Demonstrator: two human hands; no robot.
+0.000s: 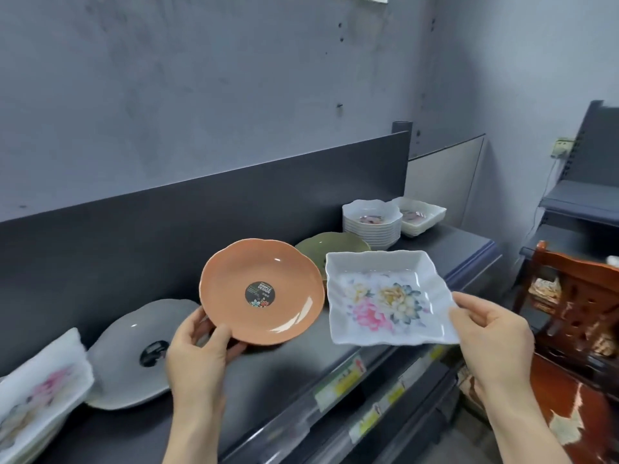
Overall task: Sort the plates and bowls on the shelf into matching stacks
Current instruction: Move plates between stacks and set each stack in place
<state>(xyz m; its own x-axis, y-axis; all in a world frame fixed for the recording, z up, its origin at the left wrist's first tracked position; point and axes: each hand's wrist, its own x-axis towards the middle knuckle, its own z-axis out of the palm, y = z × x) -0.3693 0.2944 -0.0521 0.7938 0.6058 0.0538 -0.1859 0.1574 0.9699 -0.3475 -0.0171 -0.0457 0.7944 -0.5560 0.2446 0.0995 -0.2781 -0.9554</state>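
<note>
The dark shelf (pixel 274 373) runs away to the right, its front edge lined with price-tag strips (pixel 341 380). The widest bare stretch of its top lies below the orange plate (pixel 263 291), between the grey plate (pixel 137 354) and the shelf's front lip; a low dark back panel (pixel 234 209) closes off the shelf's rear.

The left hand (pixel 197 356) holds the orange plate above the shelf, tilted toward the camera, thumb pressed on the near rim and fingers closed behind it. The plate is round with a softly scalloped edge, glossy, and carries a round black sticker (pixel 260 294) at its centre. The right hand (pixel 492 333) pinches the right edge of a square floral dish (pixel 388 298), thumb on top, held just right of the orange plate and out over the shelf's front edge. It is white with a wavy raised rim and pink, yellow and dark blue flowers.

On the shelf, the grey plate lies left of the orange one — same scalloped shape, same dark sticker. At the shelf's far left is a blurred stack of square floral dishes (pixel 37 393), possibly the same pattern. Behind the orange plate sits a green plate (pixel 330 246); farther along the shelf stand a stack of white scalloped bowls (pixel 371 221) and, beside it, white squarish bowls (pixel 420 214).
</note>
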